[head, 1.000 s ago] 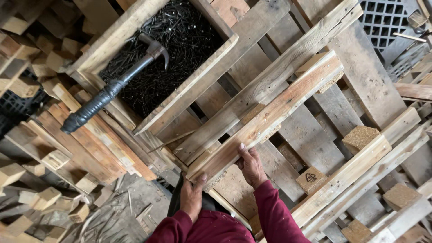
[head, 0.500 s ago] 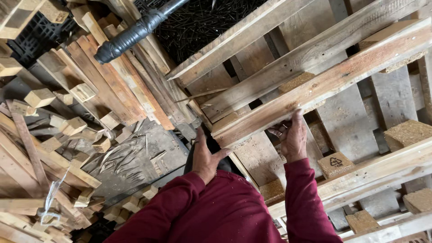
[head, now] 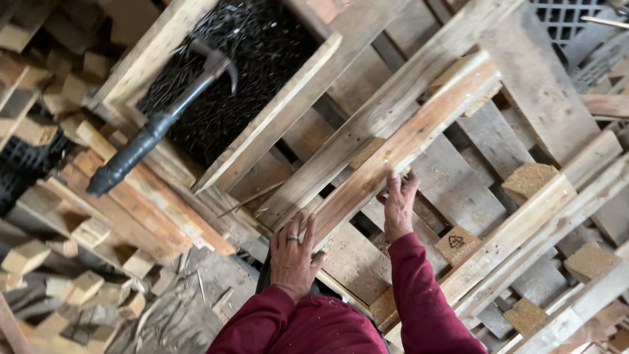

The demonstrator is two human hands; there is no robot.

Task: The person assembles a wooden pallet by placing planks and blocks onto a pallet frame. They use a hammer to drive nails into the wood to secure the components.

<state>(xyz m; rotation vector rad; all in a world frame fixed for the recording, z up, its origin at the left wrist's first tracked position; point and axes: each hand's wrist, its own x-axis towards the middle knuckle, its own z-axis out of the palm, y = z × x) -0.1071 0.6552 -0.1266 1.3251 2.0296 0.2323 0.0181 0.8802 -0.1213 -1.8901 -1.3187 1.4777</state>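
We had both hands on one pallet board (head: 406, 141) lying slantwise across the pallet (head: 524, 85): left hand (head: 293, 257) curled round its near end, right hand (head: 398, 206) gripping its edge further up. The hammer (head: 157, 124) sat over in the nail box (head: 164, 46).

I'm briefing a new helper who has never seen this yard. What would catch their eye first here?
Probably the hammer, upper left, lying across a wooden box of dark nails. Then the left hand and right hand, bottom centre, both on a pale plank of the pallets.
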